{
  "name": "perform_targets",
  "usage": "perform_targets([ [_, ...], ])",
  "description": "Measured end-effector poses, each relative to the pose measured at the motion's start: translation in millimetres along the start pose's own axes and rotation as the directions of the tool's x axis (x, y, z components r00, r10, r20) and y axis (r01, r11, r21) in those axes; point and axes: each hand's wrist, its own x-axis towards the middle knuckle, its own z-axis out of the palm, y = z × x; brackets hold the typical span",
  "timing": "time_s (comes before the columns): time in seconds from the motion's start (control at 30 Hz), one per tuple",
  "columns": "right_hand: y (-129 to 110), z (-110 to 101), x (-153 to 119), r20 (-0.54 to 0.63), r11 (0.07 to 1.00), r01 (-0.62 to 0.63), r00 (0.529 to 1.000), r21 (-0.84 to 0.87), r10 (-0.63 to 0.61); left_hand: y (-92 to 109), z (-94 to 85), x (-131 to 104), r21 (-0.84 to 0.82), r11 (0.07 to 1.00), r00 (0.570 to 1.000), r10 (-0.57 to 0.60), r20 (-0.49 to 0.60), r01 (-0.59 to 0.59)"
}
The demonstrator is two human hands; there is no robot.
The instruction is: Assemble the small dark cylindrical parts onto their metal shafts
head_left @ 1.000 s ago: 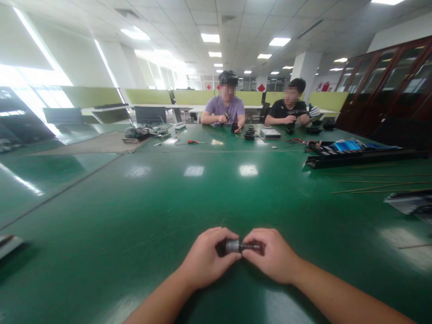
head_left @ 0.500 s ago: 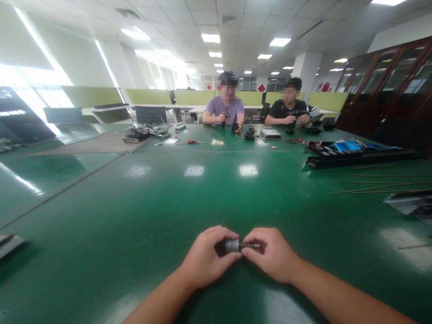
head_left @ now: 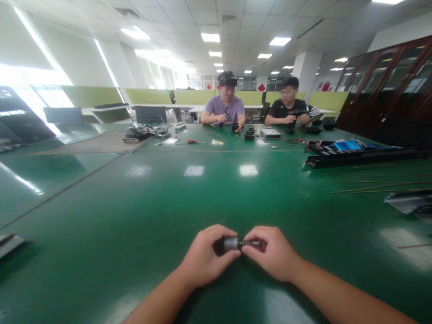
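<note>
Low in the head view, both my hands hold one small metal part just over the green table (head_left: pixel 162 198). The part is a grey metal cylinder with a stepped shaft (head_left: pixel 231 244), lying sideways with the shaft to the right. My left hand (head_left: pixel 206 258) curls round the cylinder from the left, thumb below and fingers above. My right hand (head_left: pixel 274 255) pinches around the shaft between thumb and index finger. The two hands' fingertips nearly meet where cylinder and shaft join. The cylinder's left end lies in shadow inside my left hand.
Two people sit across the table, each handling dark tools. A red-handled screwdriver (head_left: pixel 193 141), electronic scrap (head_left: pixel 137 133) and a silver box (head_left: pixel 270 133) lie along the far side. To the right are a long black tray (head_left: pixel 361 158) and thin rods (head_left: pixel 378 184).
My hands keep their grip on the metal part, which has shifted very slightly left and up. Across the table, the person in purple has tilted the dark tool.
</note>
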Motion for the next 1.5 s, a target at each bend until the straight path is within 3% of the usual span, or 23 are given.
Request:
perform_targets([
  [0.63,0.3,0.0,0.1,-0.004,1.0,0.011,1.0,-0.003,-0.011,0.7,-0.8,-0.5,0.003,1.0,0.999,0.025,-0.019,-0.025],
  [1.5,1.0,0.0,0.9,-0.028,0.997,-0.072,0.997,0.016,0.073,-0.8,-2.9,0.0,0.003,1.0,0.998,-0.028,-0.049,0.028],
])
